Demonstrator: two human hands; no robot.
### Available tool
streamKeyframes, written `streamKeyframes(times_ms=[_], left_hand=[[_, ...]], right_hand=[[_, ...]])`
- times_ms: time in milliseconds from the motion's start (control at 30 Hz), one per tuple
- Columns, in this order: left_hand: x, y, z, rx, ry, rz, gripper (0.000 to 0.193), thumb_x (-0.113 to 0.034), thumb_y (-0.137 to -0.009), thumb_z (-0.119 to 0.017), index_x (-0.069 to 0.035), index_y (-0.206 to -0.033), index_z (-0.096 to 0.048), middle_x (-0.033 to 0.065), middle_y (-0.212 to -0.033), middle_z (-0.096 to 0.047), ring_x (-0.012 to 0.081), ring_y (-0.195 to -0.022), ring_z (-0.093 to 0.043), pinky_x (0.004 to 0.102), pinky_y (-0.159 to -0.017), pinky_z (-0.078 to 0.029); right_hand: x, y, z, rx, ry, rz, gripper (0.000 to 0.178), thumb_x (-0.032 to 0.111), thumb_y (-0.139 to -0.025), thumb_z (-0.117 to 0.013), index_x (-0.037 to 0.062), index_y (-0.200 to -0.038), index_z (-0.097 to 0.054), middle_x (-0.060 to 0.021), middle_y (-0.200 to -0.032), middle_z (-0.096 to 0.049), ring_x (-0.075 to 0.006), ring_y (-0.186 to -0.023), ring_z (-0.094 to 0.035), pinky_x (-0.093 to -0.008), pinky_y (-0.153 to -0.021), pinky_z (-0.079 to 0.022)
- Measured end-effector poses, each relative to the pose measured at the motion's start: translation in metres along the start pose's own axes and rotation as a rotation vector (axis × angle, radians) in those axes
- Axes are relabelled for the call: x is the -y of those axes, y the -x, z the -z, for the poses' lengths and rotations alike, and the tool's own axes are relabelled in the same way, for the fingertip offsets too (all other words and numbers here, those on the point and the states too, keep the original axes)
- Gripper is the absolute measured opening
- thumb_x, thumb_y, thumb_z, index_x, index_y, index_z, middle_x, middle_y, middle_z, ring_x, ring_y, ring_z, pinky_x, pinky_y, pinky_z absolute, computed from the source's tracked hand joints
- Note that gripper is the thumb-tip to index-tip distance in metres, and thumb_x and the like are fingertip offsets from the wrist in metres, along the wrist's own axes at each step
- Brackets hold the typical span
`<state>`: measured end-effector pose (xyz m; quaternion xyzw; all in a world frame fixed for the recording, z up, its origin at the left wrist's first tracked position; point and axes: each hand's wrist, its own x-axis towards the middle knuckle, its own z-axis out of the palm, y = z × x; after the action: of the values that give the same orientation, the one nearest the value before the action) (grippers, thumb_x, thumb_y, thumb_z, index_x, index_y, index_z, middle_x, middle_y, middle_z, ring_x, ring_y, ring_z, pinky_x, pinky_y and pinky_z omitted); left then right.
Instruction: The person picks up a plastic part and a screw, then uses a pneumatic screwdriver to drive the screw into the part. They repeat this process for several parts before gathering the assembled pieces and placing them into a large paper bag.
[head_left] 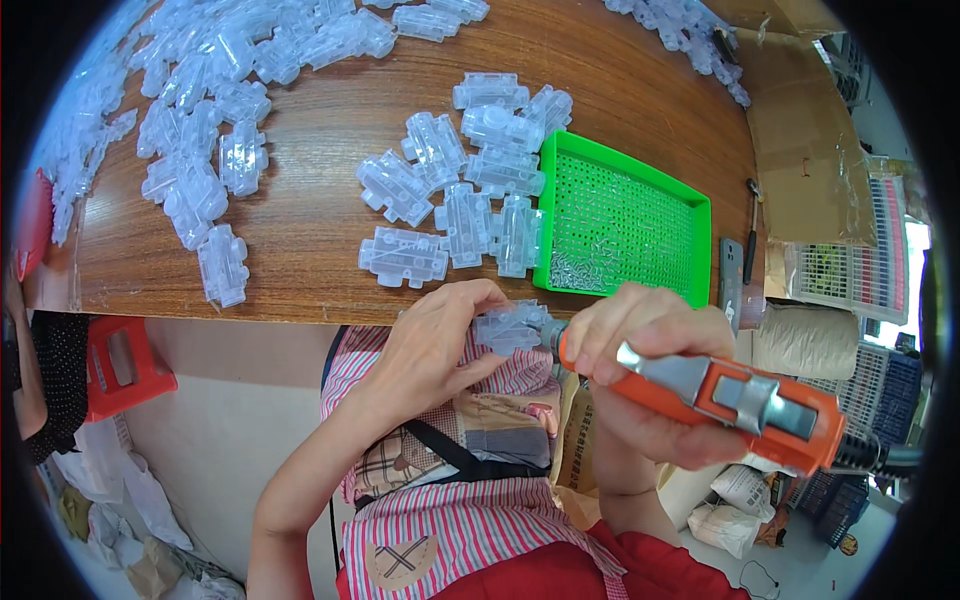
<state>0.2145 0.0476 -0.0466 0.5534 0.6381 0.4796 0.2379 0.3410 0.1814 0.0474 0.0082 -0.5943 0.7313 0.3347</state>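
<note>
A clear plastic housing (510,330) is pinched in my left hand (425,345) at the table's front edge, over my lap. My right hand (650,370) is wrapped round an orange electric screwdriver (775,405) with a metal lever and a black cord. The driver lies almost level, its grey tip touching or very close to the housing's right end; any screw there is too small to make out. Just beyond my hands, several more clear housings (402,257) lie in a loose group. Beside them sits a bright green perforated tray (706,240) with small silver screws (585,268) in its near left corner.
A large heap of clear housings (215,50) covers the table's far left, with more at the far right. A phone (731,270) and a black-handled tool (752,230) lie right of the tray, near a cardboard box (810,140). At left are a red stool (125,365) and another person's arm (30,370).
</note>
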Motion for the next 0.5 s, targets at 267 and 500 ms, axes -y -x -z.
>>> streamKeyframes(times_ms=[267,500], left_hand=[[-0.004,-0.002,0.0,-0.043,0.061,0.033,0.056,-0.01,-0.071,-0.078,-0.002,-0.117,-0.047,0.0134,-0.106,-0.061,0.033,-0.101,-0.059,0.0406,-0.084,-0.048],[-0.004,-0.005,0.0,-0.059,0.039,-0.015,0.052,-0.009,-0.069,-0.077,-0.003,-0.113,-0.049,0.0137,-0.105,-0.059,0.0339,-0.102,-0.058,0.0414,-0.084,-0.048]], right_hand=[[-0.026,-0.002,0.01,0.083,0.117,0.022,0.08,0.073,-0.078,-0.059,-0.0016,-0.106,-0.055,-0.0114,-0.078,-0.059,-0.0217,-0.07,-0.058,-0.0346,-0.06,-0.051],[-0.032,0.002,0.003,0.099,0.137,0.075,0.078,0.071,-0.069,-0.071,-0.0007,-0.098,-0.058,-0.0095,-0.073,-0.059,-0.0213,-0.066,-0.057,-0.0322,-0.058,-0.048]])
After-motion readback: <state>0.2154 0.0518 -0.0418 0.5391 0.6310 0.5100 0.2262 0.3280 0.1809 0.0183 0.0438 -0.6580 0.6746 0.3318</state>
